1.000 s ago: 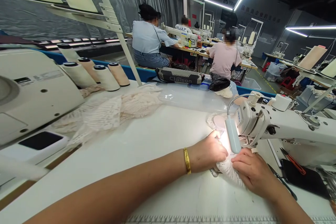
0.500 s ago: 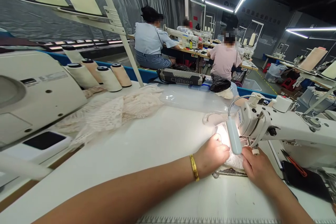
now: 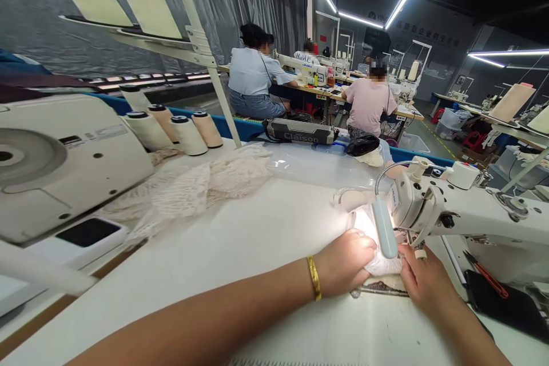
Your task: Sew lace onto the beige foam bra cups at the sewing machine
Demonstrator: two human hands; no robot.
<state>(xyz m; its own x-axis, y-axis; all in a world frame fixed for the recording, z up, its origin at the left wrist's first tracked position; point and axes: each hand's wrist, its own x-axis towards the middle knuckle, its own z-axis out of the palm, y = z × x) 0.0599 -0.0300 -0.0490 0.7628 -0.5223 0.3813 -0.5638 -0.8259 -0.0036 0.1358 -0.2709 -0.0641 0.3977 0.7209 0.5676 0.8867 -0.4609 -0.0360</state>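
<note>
My left hand (image 3: 345, 263) lies on a small piece of white lace fabric (image 3: 385, 265) under the head of a white sewing machine (image 3: 458, 211), its fingers curled down on the cloth beside the lit needle area. A gold bangle (image 3: 314, 278) rings that wrist. My right hand (image 3: 424, 286) presses the same lace piece from the right, just in front of the needle. The machine's small lamp (image 3: 384, 231) hangs between the hands and hides the fingertips.
A heap of cream lace (image 3: 201, 186) lies at the table's left, behind it several thread cones (image 3: 189, 134). Another machine (image 3: 55, 160) stands far left. Red-handled scissors (image 3: 486, 274) rest right of the sewing machine. Two people sit sewing at benches behind (image 3: 369, 103).
The lace piece has been fed further back under the machine head, with both hands following it forward. The camera has tilted slightly.
</note>
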